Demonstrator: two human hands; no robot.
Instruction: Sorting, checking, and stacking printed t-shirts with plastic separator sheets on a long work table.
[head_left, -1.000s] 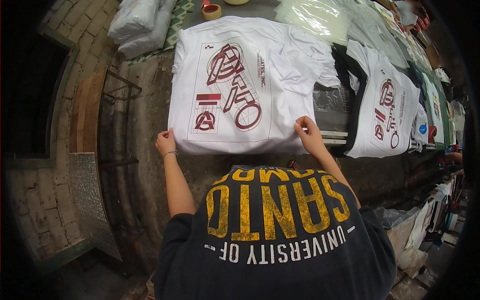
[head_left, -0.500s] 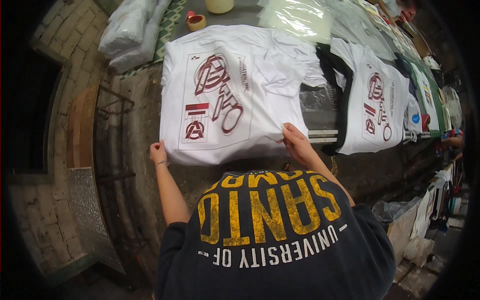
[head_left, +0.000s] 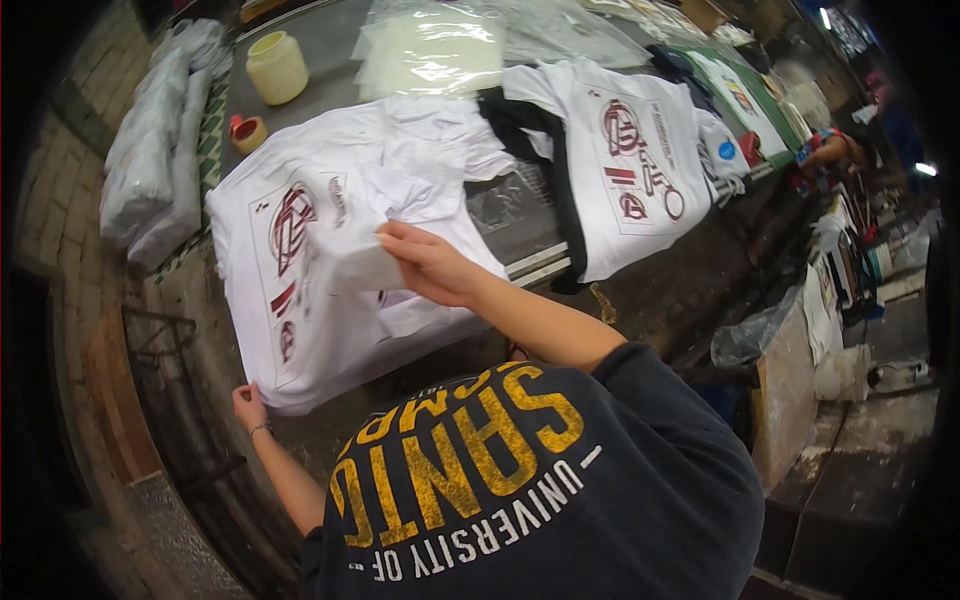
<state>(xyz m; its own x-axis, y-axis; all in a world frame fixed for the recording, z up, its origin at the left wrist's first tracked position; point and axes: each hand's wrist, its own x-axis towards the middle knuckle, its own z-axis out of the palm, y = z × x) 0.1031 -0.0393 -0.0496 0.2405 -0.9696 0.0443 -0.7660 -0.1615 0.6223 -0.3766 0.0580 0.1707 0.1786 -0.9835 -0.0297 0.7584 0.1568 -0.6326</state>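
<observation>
A white T-shirt (head_left: pixel 365 365) with a dark red print lies over the near edge of the table, on other white shirts. My left hand (head_left: pixel 250 405) pinches its near left corner. My right hand (head_left: pixel 432 265) grips the shirt's fabric and holds it raised, so a fold covers part of the print. To the right lies a second printed white T-shirt (head_left: pixel 585 215), partly on a black garment (head_left: pixel 570 205); neither hand touches it.
A cream plastic jar (head_left: pixel 277 72) and a roll of tape (head_left: pixel 249 136) stand beyond the shirts. Clear plastic bags (head_left: pixel 430 50) lie at the back. Plastic-wrapped bundles (head_left: pixel 150 175) rest far left. A cardboard box (head_left: pixel 785 400) sits on my right; a person's arm (head_left: pixel 835 152) shows farther off.
My right hand has lifted its part of the shirt up and over to the left, folding it across the print. My left hand keeps the corner. The whole view has turned and shifted.
</observation>
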